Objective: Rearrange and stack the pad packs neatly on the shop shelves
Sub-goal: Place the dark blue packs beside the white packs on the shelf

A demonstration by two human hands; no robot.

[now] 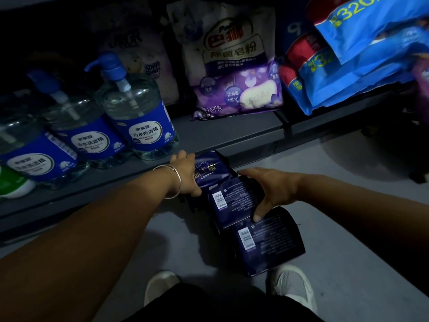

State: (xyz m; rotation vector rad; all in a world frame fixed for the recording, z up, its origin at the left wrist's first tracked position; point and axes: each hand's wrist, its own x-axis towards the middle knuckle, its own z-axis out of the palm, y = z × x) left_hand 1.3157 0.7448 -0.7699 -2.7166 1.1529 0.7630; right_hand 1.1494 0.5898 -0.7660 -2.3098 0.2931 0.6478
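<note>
The likeliest trouble here is the row of pad packs [234, 203] sliding apart. The dark purple packs lie overlapped on the floor [348, 182], just below the front edge of the lowest shelf [220, 131], and their glossy wrappers look slippery. If both hands squeeze unevenly, I judge the middle pack could squirt out or the near one be left behind. A second risk is the lift itself: the detergent bottles [141, 117] stand close to the shelf's front edge on the left, and a hurried swing of the forearm could knock one. The light is poor, so misreading which face of a pack is up is also possible.

The left hand [185, 175] holds the far pack [213, 168] at its left side, the fingers [185, 156] curled over its far top edge, nearest the shelf. The right hand [269, 189] grips the middle pack [234, 201] from its right side, thumb on the far edge and the fingertips pressed down at its near right corner, where it overlaps the nearest pack [267, 242]. That nearest pack lies barcode-up, touched by neither hand except perhaps at that overlap; I cannot tell. It ends just ahead of the shoes [292, 287].
</note>
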